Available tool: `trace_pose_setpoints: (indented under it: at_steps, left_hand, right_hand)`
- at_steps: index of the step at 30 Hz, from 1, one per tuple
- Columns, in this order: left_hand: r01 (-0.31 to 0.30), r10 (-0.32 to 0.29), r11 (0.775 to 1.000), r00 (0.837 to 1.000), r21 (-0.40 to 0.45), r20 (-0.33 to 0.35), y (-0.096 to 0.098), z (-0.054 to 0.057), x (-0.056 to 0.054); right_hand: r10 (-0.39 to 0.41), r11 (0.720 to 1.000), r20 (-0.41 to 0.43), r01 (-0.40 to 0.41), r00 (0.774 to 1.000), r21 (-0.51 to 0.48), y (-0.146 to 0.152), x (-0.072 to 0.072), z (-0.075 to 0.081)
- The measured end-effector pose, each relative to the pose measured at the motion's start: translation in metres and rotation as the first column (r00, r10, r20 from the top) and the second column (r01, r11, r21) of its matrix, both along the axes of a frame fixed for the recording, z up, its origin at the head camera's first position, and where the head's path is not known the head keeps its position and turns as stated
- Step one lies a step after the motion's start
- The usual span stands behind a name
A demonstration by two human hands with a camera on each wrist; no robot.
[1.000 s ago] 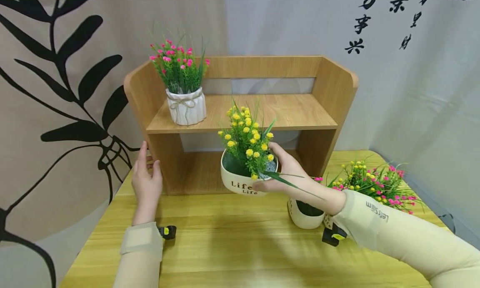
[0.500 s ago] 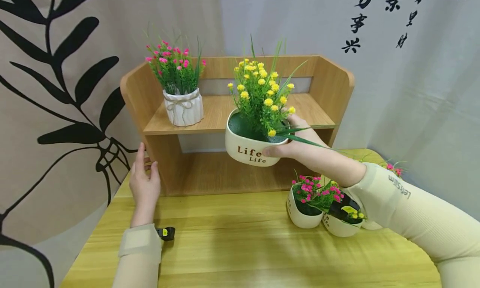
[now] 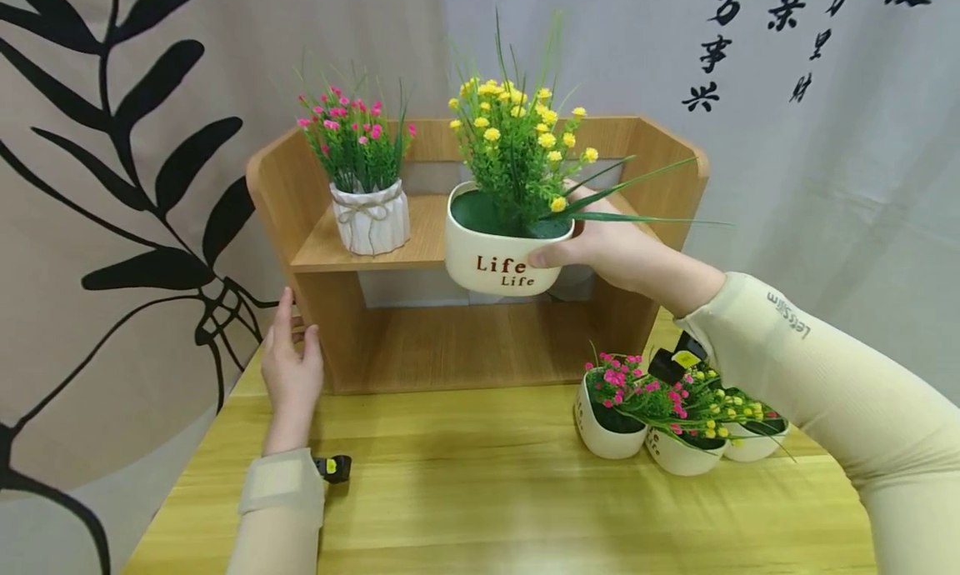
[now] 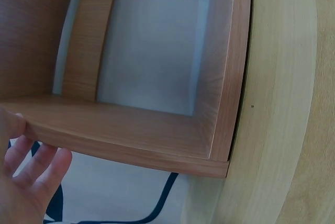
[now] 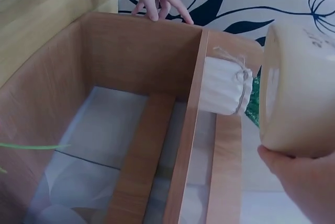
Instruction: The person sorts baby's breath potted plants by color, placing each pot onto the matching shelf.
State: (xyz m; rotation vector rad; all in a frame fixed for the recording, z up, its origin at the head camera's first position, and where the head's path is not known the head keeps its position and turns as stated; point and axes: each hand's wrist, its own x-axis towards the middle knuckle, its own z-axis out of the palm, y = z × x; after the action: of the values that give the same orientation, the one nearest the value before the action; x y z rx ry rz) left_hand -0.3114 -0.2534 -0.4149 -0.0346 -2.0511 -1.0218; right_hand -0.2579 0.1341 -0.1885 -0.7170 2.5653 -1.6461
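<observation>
My right hand [image 3: 611,240] grips the right side of a cream flower pot [image 3: 510,262] lettered "Life", thumb on its front. Yellow artificial flowers and long grass blades rise from it. The pot is held in the air in front of the upper shelf [image 3: 423,233] of a wooden desktop shelf unit. In the right wrist view the pot [image 5: 303,93] appears at the right, above my thumb. My left hand [image 3: 292,371] rests at the unit's left side panel, fingers extended; the left wrist view shows the fingertips [image 4: 63,156] touching the panel's edge.
A white pot [image 3: 372,221] tied with twine, holding pink flowers, stands on the upper shelf's left. Several cream pots, including one with pink flowers [image 3: 611,425], stand on the table [image 3: 450,492] at the right. A printed curtain [image 3: 817,175] hangs behind.
My right hand has lifted the yellow-flower pot from near the lower compartment up to the upper shelf's height, and the pot now stands more upright. The left hand has stayed at the panel.
</observation>
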Motion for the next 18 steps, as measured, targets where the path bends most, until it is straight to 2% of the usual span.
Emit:
trace_pose_setpoints:
  at_steps: [3,5,8,12,18]
  left_hand:
    - [-0.007,0.007,1.000,1.000,0.004,0.004,-0.001,-0.001,0.001]
    - [-0.011,0.011,1.000,1.000,0.006,0.002,-0.002,0.000,0.001]
    - [-0.015,0.015,1.000,1.000,0.002,-0.001,-0.003,0.000,0.001]
    - [-0.007,0.007,1.000,1.000,-0.007,-0.005,-0.003,-0.001,0.000]
    - [0.011,-0.011,1.000,1.000,0.000,-0.026,-0.001,0.000,0.001]
  right_hand:
    - [0.010,0.999,0.091,-0.006,0.996,-0.049,-0.002,-0.007,-0.003]
    - [0.021,0.997,0.122,-0.012,0.992,-0.074,-0.004,-0.014,-0.004]
    - [0.054,0.993,0.103,-0.042,0.993,-0.113,-0.007,-0.026,-0.006]
    - [0.175,0.965,0.057,-0.160,0.983,-0.207,-0.010,-0.043,-0.005]
    - [0.184,0.976,0.071,-0.174,0.980,-0.134,-0.008,-0.062,0.002]
